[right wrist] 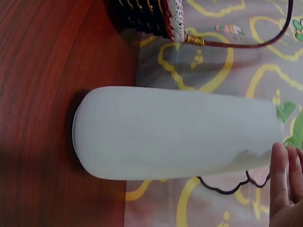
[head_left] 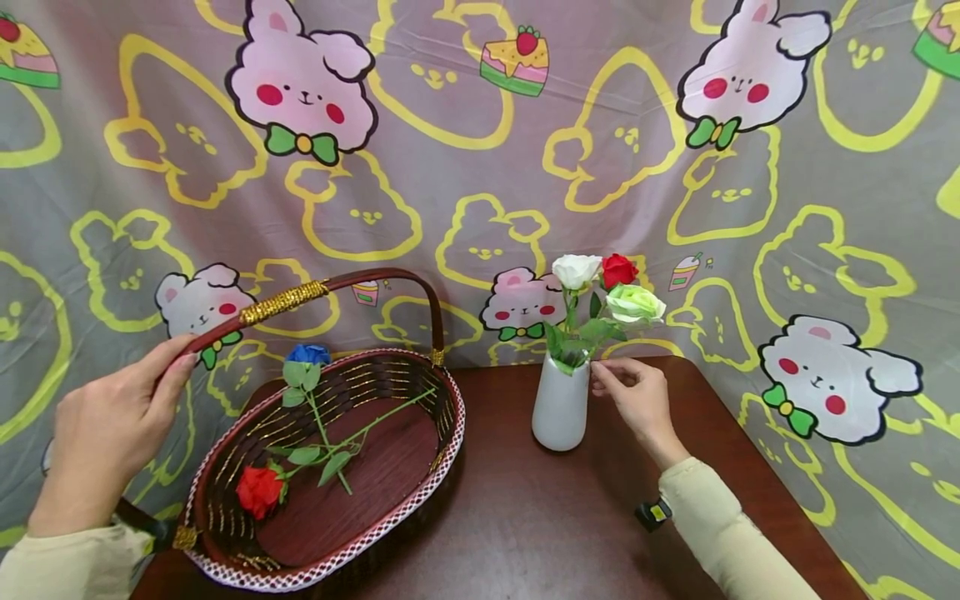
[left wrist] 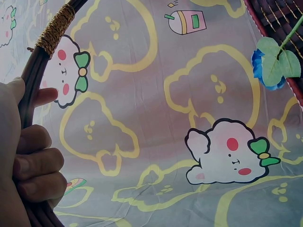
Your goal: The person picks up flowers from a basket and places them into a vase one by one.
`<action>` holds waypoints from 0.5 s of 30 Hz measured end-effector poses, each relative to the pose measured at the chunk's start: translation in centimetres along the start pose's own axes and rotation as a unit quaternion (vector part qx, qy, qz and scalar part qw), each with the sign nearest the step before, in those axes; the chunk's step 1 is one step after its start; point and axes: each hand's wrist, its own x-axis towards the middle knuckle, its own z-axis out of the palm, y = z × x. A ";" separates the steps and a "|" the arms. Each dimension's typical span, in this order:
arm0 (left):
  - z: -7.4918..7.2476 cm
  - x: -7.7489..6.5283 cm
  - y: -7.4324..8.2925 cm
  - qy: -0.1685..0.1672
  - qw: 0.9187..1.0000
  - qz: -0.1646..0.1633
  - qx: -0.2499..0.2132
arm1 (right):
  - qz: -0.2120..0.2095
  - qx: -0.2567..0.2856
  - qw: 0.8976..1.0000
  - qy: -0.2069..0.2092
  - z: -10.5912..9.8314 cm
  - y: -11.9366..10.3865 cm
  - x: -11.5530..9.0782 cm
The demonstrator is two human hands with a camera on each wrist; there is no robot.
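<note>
My left hand (head_left: 112,425) grips the brown handle (head_left: 382,273) of a woven basket (head_left: 405,533), fingers curled round it below the gold wrapping (left wrist: 56,30). Inside the basket lie a red rose (head_left: 260,492) and a blue rose (head_left: 307,354), their green stems crossing. A white vase (head_left: 558,412) stands upright on the table, holding a white rose (head_left: 576,271), a red rose (head_left: 619,270) and a pale green rose (head_left: 634,303). My right hand (head_left: 637,400) is beside the vase's rim, its fingertips (right wrist: 279,153) right at the upper edge and fairly straight.
The dark brown wooden table (head_left: 510,517) carries the basket on the left and the vase toward the back right. A grey curtain (head_left: 450,175) with yellow outlines and cartoon rabbits hangs behind and beside it. The arched handle rises above the basket.
</note>
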 end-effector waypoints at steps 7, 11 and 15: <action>0.0 0.0 0.0 0.002 1.000 0.002 0.001 | -0.064 0.006 0.996 -0.055 2.2 -0.9 -1.3; 0.0 0.0 0.0 0.006 1.000 0.004 0.001 | -0.077 -0.012 0.991 -0.108 3.9 -1.5 -2.0; 0.0 0.0 0.0 0.004 1.000 0.002 0.001 | -0.061 -0.035 0.982 -0.174 5.9 -1.9 -2.7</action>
